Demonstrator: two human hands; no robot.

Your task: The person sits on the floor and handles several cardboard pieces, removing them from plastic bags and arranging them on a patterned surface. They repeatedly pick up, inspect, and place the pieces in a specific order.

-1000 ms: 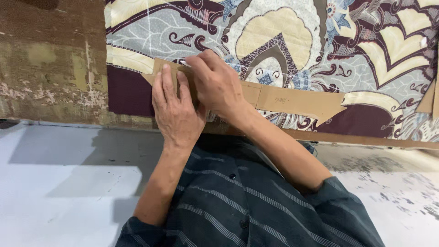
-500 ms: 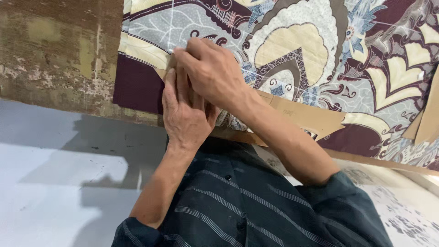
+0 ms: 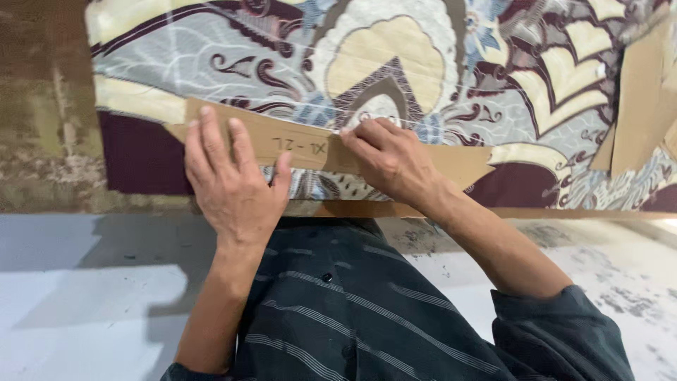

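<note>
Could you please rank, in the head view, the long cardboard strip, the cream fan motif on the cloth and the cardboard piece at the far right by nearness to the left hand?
1. Long cardboard strip: directly under the left hand, touching.
2. Cream fan motif: up and to the right, on the patterned cloth.
3. Cardboard piece: at the far right edge.

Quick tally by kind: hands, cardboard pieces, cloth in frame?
Hands: 2, the left hand flat on the long cardboard strip, the right hand pinching at its upper edge.
Cardboard pieces: 2, that strip and another cardboard piece at the right edge.
Patterned cloth: 1.
Total: 5.
</note>
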